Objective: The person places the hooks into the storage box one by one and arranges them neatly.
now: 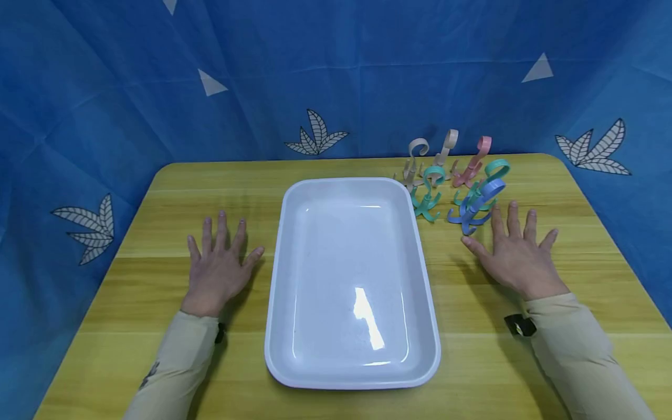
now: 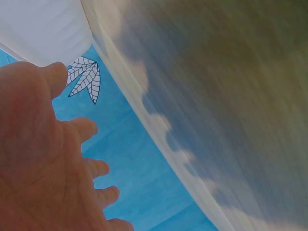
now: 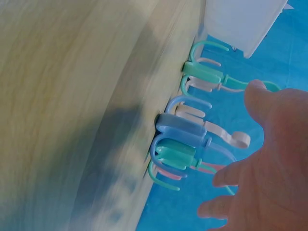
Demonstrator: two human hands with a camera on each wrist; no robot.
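Observation:
My left hand (image 1: pixel 217 277) is held palm down with its fingers spread, left of a white rectangular tray (image 1: pixel 336 251). On the tray's other side, my right hand (image 1: pixel 520 259) spreads its fingers too and holds nothing. Its thumb and index finger are nearest a blue multi-prong hanging hook (image 1: pixel 467 213); whether they touch it I cannot tell. Around that hook stand a green hook (image 1: pixel 427 201), another green hook (image 1: pixel 496 169), a pink hook (image 1: pixel 471 168) and two beige hooks, one (image 1: pixel 409 172) close to the tray. In the right wrist view the blue hook (image 3: pixel 180 127) stands upright beyond the hand (image 3: pixel 274 168).
The light wooden table (image 1: pixel 231 361) bears everything. Behind it and at both sides hangs a blue cloth (image 1: pixel 367 99) printed with leaves and triangles. The tray's inside is bare and reflects light. A dark wrist strap (image 1: pixel 520 325) shows at the right sleeve.

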